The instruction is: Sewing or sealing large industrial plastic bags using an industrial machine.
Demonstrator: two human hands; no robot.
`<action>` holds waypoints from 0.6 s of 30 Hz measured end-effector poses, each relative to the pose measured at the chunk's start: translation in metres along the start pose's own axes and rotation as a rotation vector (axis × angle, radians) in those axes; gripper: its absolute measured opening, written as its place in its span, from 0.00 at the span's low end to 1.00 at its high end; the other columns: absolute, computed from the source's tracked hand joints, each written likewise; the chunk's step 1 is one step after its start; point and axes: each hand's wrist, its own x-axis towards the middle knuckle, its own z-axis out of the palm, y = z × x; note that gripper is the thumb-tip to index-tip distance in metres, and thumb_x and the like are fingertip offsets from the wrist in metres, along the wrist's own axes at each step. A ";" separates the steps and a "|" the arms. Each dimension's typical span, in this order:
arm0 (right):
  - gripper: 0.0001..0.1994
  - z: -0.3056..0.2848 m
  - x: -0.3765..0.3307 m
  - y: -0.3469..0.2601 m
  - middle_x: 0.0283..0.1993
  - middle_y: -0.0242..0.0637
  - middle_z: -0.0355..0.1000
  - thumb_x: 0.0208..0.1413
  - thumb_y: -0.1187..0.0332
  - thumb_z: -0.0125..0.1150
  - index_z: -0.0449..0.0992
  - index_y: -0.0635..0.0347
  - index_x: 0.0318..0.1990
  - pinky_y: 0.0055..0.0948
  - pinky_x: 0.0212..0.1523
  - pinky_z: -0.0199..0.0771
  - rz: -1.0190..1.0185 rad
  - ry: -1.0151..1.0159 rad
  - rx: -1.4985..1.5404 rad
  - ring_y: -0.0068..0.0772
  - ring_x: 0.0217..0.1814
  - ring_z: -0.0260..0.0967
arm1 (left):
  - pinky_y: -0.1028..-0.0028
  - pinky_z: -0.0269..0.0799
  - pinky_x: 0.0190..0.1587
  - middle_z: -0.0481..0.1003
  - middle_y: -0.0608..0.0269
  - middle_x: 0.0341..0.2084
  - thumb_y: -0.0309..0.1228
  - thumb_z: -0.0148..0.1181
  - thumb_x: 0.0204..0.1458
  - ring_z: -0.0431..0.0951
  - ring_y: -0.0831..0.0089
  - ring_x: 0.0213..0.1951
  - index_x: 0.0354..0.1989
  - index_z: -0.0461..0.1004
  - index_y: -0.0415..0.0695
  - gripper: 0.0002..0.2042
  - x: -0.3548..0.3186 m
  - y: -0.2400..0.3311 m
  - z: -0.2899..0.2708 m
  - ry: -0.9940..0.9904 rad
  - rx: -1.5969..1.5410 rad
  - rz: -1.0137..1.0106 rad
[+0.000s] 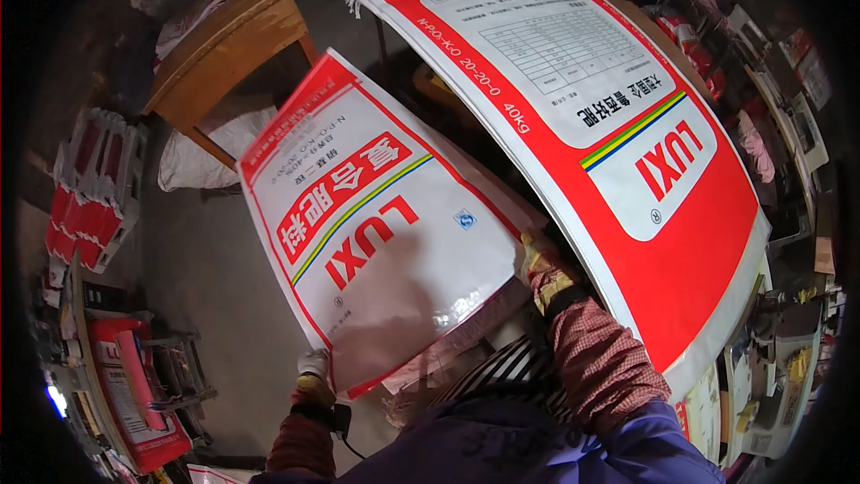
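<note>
A flat white-and-red printed sack point(394, 206) hangs tilted in front of me, with its near edge toward my body. My left hand point(313, 369), in a pale glove, is closed on its near left corner. At the near right corner, my right hand point(545, 271), in a yellow-and-white glove, grips the sack's edge; some of its fingers are hidden. Just right of that hand lies a stack of flat sacks point(663, 282), red with white panels, its near end drooping slightly.
A wooden table point(224, 45) stands at the far left, with a white bag point(193, 157) on the floor beside it. Folded red-and-white sacks point(94, 188) are piled at the left. Cluttered shelves point(788, 367) line the right side. A metal rack point(179, 372) is at the lower left.
</note>
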 end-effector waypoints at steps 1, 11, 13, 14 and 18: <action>0.18 -0.004 0.009 0.002 0.31 0.40 0.70 0.51 0.53 0.48 0.71 0.61 0.34 0.34 0.28 0.68 0.002 0.019 -0.030 0.40 0.30 0.67 | 0.66 0.69 0.34 0.73 0.49 0.26 0.38 0.50 0.44 0.74 0.59 0.30 0.27 0.71 0.38 0.14 -0.004 0.037 -0.014 0.082 -0.427 -0.096; 0.18 -0.023 0.010 -0.014 0.34 0.41 0.70 0.51 0.54 0.48 0.71 0.61 0.36 0.34 0.32 0.67 -0.092 -0.042 -0.050 0.41 0.33 0.67 | 0.70 0.64 0.26 0.70 0.60 0.17 0.28 0.54 0.42 0.67 0.71 0.21 0.23 0.69 0.37 0.07 0.003 0.081 -0.038 0.314 -0.640 -0.187; 0.18 -0.022 -0.004 -0.017 0.34 0.42 0.70 0.51 0.54 0.47 0.71 0.61 0.36 0.34 0.33 0.67 -0.106 -0.036 -0.061 0.41 0.33 0.67 | 0.70 0.64 0.26 0.70 0.60 0.17 0.28 0.54 0.42 0.67 0.71 0.21 0.24 0.68 0.37 0.06 0.006 0.065 -0.025 0.322 -0.760 -0.218; 0.18 -0.016 -0.006 -0.026 0.34 0.42 0.70 0.51 0.54 0.47 0.71 0.61 0.36 0.34 0.33 0.67 -0.120 -0.035 -0.061 0.41 0.34 0.67 | 0.70 0.65 0.27 0.69 0.60 0.17 0.29 0.55 0.42 0.67 0.71 0.22 0.26 0.68 0.37 0.08 0.012 0.053 -0.028 0.310 -0.823 -0.173; 0.18 -0.017 -0.010 -0.029 0.35 0.42 0.70 0.51 0.54 0.47 0.71 0.61 0.37 0.33 0.35 0.67 -0.137 0.064 -0.106 0.42 0.35 0.67 | 0.70 0.66 0.32 0.66 0.57 0.28 0.29 0.55 0.43 0.67 0.68 0.32 0.35 0.65 0.36 0.13 0.018 0.087 -0.054 0.390 -0.594 -0.074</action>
